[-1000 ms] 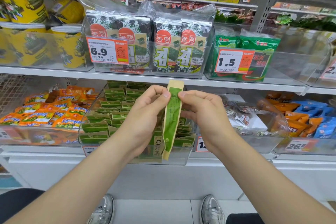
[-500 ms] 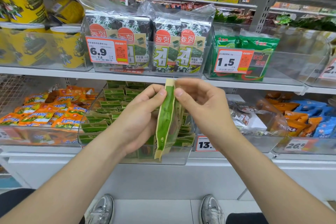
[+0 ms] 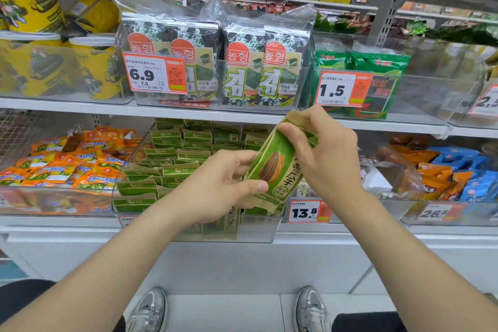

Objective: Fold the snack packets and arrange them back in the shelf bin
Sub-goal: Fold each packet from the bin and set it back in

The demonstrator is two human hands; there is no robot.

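A green and tan snack packet (image 3: 275, 164) with a sunflower-seed picture is held tilted in front of the lower shelf. My left hand (image 3: 221, 186) grips its lower end, thumb across the front. My right hand (image 3: 320, 153) pinches its upper end. Behind them sits a clear shelf bin (image 3: 258, 232) holding several folded green packets (image 3: 172, 167) in rows, with a few standing packets at its front.
Orange snack packets (image 3: 62, 167) fill the bin to the left. Brown, orange and blue packets (image 3: 442, 170) lie in bins to the right. The upper shelf carries seaweed packs (image 3: 215, 62), yellow tubs (image 3: 89, 67) and price tags. My shoes (image 3: 151, 310) show on the floor below.
The packet has turned from edge-on and upright to face-on and tilted right. My left hand slid down to its lower end; my right hand moved right with the top.
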